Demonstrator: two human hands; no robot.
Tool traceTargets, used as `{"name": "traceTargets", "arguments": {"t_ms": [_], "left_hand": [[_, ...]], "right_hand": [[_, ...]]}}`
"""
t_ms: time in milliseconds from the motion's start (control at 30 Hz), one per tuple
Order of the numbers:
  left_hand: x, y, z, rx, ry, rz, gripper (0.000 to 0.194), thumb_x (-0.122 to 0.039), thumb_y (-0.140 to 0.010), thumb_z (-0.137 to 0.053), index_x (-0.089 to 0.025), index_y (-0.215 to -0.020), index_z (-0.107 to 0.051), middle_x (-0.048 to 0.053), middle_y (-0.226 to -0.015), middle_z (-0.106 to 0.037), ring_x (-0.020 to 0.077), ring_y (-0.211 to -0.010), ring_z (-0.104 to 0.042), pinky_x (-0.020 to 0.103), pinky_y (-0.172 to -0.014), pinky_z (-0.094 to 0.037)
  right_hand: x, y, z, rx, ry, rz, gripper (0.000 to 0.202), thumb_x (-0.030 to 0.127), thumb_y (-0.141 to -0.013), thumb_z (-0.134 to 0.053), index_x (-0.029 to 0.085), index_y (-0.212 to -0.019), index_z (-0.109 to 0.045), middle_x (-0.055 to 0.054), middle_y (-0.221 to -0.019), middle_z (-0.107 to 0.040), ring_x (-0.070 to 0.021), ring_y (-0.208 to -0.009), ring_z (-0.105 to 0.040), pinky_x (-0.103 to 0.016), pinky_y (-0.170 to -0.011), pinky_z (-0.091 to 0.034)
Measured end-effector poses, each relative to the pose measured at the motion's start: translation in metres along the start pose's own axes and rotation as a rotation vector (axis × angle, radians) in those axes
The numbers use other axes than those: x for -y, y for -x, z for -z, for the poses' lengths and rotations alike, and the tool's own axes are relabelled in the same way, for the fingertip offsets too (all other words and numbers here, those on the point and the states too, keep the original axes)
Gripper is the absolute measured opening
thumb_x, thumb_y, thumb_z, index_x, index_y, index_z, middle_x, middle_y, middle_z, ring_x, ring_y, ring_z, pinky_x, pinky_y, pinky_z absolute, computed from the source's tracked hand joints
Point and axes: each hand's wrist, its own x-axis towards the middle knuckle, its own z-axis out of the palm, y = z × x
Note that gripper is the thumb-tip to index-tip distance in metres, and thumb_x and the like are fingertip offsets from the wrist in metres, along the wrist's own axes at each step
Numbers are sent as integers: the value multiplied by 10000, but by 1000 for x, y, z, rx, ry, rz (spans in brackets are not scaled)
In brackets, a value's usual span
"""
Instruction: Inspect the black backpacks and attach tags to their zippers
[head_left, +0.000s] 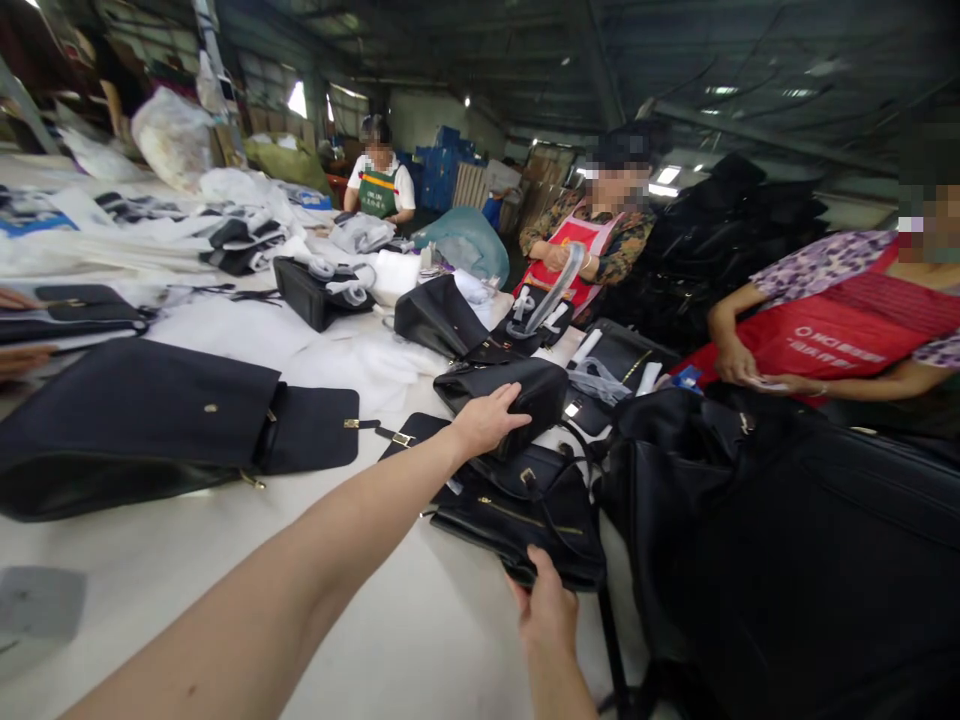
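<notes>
My left hand [491, 420] reaches forward and rests on the top of a black bag [517, 385], its fingers stretched out over the leather-like surface. Closer to me lies a second black bag, a backpack [517, 520] with a gold zipper, a small buckled strap and thin straps at its right side. My right hand [551, 610] is closed on the near lower edge of this backpack, thumb on top and the fingers hidden below. The two bags touch, the farther one partly overlapping the nearer.
A large black bag [187, 410] with its flap folded out lies at left. More black bags [810, 520] are heaped at right. White wrapping sheets [345, 360] and plastic cover the table [360, 620] farther back. Co-workers in aprons stand across and at right; another person's hands [22, 330] show at far left.
</notes>
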Motion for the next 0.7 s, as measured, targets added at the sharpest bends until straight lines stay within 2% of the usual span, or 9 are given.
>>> {"name": "traceTargets", "arguments": {"t_ms": [167,267,367,467,533,633,700], "left_hand": [[-10,4,-4,79,27,34,541,-62,-838,-532,-332,-1306,-557,78,-1556,-248,320,-1387,-310,423,-985,-456],[-16,8,-8,147,57,14,538,-58,-824,-550,-346,-1276,-587,71,-1554,-266,321,-1367,-351,433,-997,-443],[-20,26,-8,209,86,-11,544,-45,-807,-553,-337,-1263,-602,56,-1563,-259,297,-1380,-342,410,-1052,-396],[-25,66,-5,193,176,41,528,-47,-822,-512,-270,-1297,-578,69,-1560,-271,251,-1395,-319,372,-1106,-338],[-30,105,-2,166,248,133,455,-79,-858,-470,-219,-1273,-593,89,-1509,-364,222,-1345,-396,346,-1098,-358],[-42,169,0,205,282,211,441,-56,-855,-425,-200,-1219,-627,102,-1399,-495,211,-1261,-493,334,-1056,-413],[-53,206,-1,293,286,174,550,-7,-792,-463,-233,-1279,-582,108,-1443,-450,247,-1298,-460,374,-1055,-411]], "right_hand": [[-70,53,40,-33,-118,-8,448,435,-624,-761,177,-966,-632,-68,-919,-750,-263,-937,-697,-324,-640,-628],[-118,77,60,74,-226,-22,435,484,-678,-751,219,-1008,-649,-42,-925,-758,-240,-918,-709,-344,-711,-629],[-150,107,69,191,-304,-93,401,543,-751,-690,237,-1009,-664,-40,-975,-754,-216,-934,-709,-359,-814,-611],[-162,144,68,263,-299,-144,402,593,-811,-602,226,-959,-675,-57,-966,-752,-212,-959,-704,-377,-877,-588],[-169,170,66,306,-282,-225,439,632,-818,-563,220,-922,-671,-74,-968,-748,-214,-986,-699,-379,-903,-573],[-181,213,64,372,-301,-456,513,705,-815,-491,233,-936,-654,-86,-1028,-738,-221,-1011,-692,-399,-902,-564],[-183,236,67,470,-263,-622,519,712,-812,-490,242,-966,-644,-83,-1015,-742,-225,-938,-715,-410,-815,-585]]}}
